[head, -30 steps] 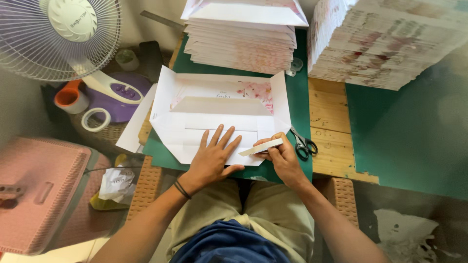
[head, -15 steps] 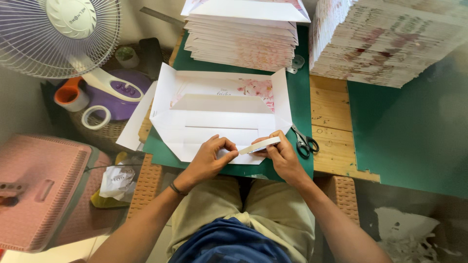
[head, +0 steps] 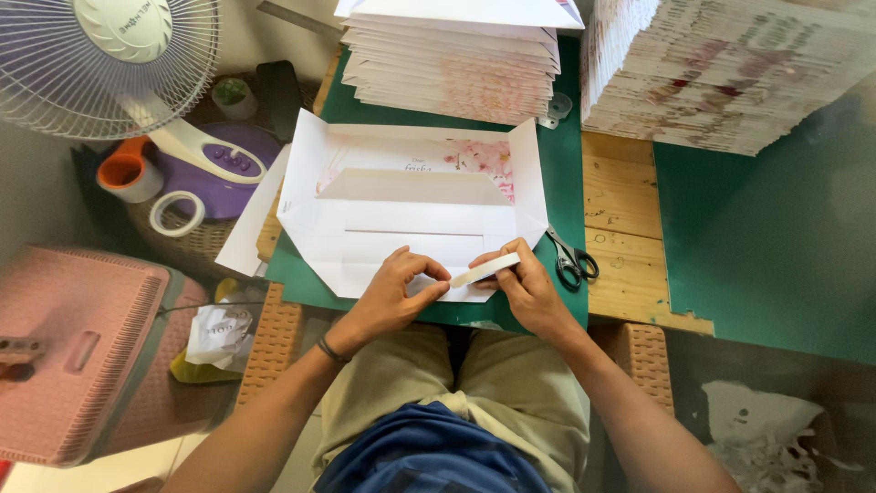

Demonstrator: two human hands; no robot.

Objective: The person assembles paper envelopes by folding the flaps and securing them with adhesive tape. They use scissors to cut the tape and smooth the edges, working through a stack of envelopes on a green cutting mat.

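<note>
surroundings: i see a green cutting mat (head: pixel 620 82) over a wooden table (head: pixel 630 256), with black-handled scissors (head: pixel 573 262) lying just right of the sheet i work on.
stacks: a pile of folded white sheets (head: pixel 456 64) sits at the far edge of the mat, and a taller stack of printed sheets (head: pixel 730 73) stands to its right, well apart from my hands.
left side: a white fan (head: pixel 109 64) on a purple base, an orange and white tape roll (head: pixel 130 172) and a plain white tape ring (head: pixel 177 213) sit off the table; a pink plastic stool (head: pixel 78 347) is lower down.
in the way: nothing lies between my hands and the sheet; the scissors are the nearest loose thing, just beside my right hand but not touching it.
sheet: a white paper sheet (head: pixel 411 219), cut and creased into flaps, lies flat on the mat straight ahead of my lap, with a pink floral print showing at its far right part.
strip: a narrow white strip (head: pixel 485 270), lies slanted at the near edge of the sheet, between my two hands.
left hand: my left hand (head: pixel 394 297) is curled, fingertips pinched together at the strip's left end and pressing on the sheet's near flap.
right hand: my right hand (head: pixel 527 294) grasps the strip's right end between thumb and fingers, wrist resting at the mat's near edge.
</note>
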